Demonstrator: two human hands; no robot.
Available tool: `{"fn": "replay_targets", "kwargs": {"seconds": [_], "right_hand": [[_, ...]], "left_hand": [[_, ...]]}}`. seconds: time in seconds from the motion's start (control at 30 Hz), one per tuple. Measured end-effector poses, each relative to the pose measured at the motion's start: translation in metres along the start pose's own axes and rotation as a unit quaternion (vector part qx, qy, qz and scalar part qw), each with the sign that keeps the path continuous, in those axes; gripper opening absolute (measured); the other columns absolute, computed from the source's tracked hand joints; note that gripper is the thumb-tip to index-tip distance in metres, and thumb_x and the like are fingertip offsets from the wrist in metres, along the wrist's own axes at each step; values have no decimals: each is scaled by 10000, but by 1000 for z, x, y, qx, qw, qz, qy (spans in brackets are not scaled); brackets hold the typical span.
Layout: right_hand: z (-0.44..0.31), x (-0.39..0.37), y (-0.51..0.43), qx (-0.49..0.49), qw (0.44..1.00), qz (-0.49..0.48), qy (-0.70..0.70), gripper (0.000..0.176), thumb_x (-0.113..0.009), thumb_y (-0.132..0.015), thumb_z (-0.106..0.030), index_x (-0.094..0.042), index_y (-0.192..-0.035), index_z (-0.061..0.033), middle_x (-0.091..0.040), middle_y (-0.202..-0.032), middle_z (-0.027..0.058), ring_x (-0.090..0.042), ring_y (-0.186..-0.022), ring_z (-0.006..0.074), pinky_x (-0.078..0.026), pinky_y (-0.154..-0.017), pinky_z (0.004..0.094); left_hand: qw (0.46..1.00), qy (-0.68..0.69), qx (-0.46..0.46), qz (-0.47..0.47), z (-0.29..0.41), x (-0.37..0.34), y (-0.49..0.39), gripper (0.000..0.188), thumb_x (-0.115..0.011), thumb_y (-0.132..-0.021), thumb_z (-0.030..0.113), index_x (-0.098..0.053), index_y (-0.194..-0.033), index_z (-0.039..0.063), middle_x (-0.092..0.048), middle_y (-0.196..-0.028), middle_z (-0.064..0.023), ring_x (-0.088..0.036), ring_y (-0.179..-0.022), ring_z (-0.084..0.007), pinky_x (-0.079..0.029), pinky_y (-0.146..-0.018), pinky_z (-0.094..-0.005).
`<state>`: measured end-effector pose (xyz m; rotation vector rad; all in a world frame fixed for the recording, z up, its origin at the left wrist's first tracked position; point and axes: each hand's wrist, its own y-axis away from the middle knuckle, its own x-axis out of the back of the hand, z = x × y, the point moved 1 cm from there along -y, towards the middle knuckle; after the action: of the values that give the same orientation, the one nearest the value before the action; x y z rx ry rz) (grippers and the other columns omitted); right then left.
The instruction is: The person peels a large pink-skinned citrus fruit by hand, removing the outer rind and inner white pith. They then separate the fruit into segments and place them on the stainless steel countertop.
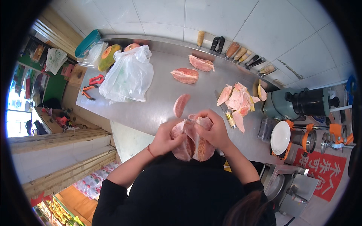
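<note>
Close to my body, both hands grip a peeled pink pomelo (181, 154) that is parted down its middle. My left hand (169, 136) is on its left half, the thumb near the split; my right hand (215, 131) is on the right half, fingers over the top. Just beyond them a loose pomelo segment (181, 105) lies on the steel counter (161, 84). Farther back rest two larger pomelo pieces, one (185, 75) nearer and one (201, 63) by the back ledge. A heap of peel (239, 99) lies to the right, beside a knife with a yellowish handle (230, 119).
At the left are a white plastic bag (128, 76), a cut papaya (109, 58), red-handled pruning shears (96, 80) and orange-handled pliers (88, 92). Several knife handles (232, 49) stand along the back ledge. A juicer (297, 103) and a white plate (280, 137) are at the right.
</note>
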<state>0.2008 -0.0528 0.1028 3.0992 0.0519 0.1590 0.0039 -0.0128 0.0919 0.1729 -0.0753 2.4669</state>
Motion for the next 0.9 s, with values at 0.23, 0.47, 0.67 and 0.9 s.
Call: {"fn": "replay_targets", "kwargs": {"seconds": [0.23, 0.47, 0.67, 0.9], "right_hand": [[18, -1, -2, -30, 996, -58, -68, 264, -643, -750, -112, -584, -989, -16, -616, -975, 51, -573, -945, 127, -454, -866, 283], [31, -6, 21, -47, 998, 29, -30, 221, -600, -772, -59, -581, -986, -8, -629, -949, 77, -616, -897, 148, -488, -828, 293], [22, -8, 28, -42, 985, 69, -153, 200, -580, -790, -45, -544, -982, 0, -637, -933, 106, -627, -857, 164, -514, -810, 318], [27, -3, 38, -29, 952, 166, -255, 210, -570, -803, -4, -525, -1008, -7, -619, -935, 111, -617, -849, 169, -511, -786, 313]], "left_hand": [[978, 203, 36, -36, -12, -7, 6, 261, -592, -771, 36, -562, -1029, 14, -557, -1023, -44, -522, -1001, -136, -408, -910, -285], [953, 284, 108, -1, -7, -18, 18, 219, -593, -792, 63, -545, -999, 11, -568, -972, -44, -536, -933, -129, -423, -873, -276], [938, 331, 100, 4, -3, -19, 18, 242, -580, -787, 61, -520, -1015, 6, -575, -958, -82, -551, -914, -157, -435, -851, -294], [920, 381, 32, 89, -7, -19, 18, 211, -561, -792, 69, -474, -978, 17, -541, -919, -108, -545, -882, -198, -450, -822, -337]]}}
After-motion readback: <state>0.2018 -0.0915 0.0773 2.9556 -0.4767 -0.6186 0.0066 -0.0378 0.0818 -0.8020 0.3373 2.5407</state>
